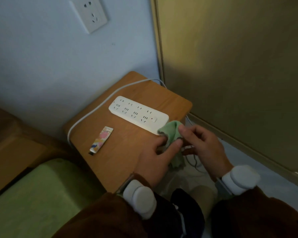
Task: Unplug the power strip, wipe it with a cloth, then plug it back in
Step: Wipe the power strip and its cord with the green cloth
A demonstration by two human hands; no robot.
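Orange-brown wooden side table (127, 152) standing against pale blue wall (41, 57), long white plastic power strip (138, 112) lying on it, left hand (157, 155) and right hand (203, 146) both pinching crumpled green cloth (172, 131) touching the strip's end.

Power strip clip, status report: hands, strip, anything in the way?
Left hand and right hand both grip green cloth at power strip switch end. Wall socket empty. Patterned tube lies clear.

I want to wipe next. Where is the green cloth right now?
In the head view, the green cloth is held between both hands, left hand and right hand, at the power strip's near end.
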